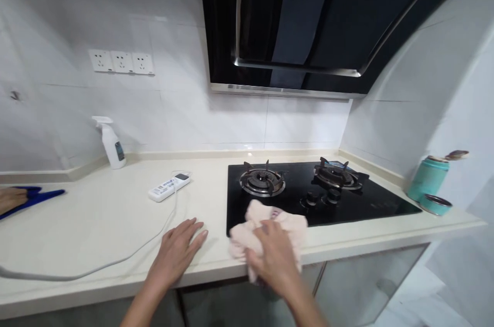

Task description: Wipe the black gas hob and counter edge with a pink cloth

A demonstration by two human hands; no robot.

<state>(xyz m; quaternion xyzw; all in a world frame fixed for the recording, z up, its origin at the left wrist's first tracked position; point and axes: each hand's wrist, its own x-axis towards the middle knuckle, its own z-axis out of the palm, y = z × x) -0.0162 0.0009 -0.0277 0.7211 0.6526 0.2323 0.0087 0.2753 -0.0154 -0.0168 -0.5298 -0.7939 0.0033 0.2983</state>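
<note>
My right hand (275, 255) is on a crumpled pale pink cloth (291, 221), its fingers curled over the fabric. The cloth lies across the front left corner of the black glass gas cooktop (278, 208) and hangs partly over the counter's front edge. My left hand (175, 255) rests on the cream countertop (116, 229) near that edge, left of the cooktop, fingers spread and holding nothing. Two burners, the left one (262, 181) and the right one (336, 175), stand behind the cloth, with two black knobs (322, 197) between them.
Left on the counter are a white spray bottle (112, 147), a white oblong device (170, 188) with a grey cord (135, 254), and another person's hand (11, 199) at a blue item (42, 198). Right stand a turquoise jar (428, 180) and small bowl (436, 204). A black range hood (301, 23) overhangs.
</note>
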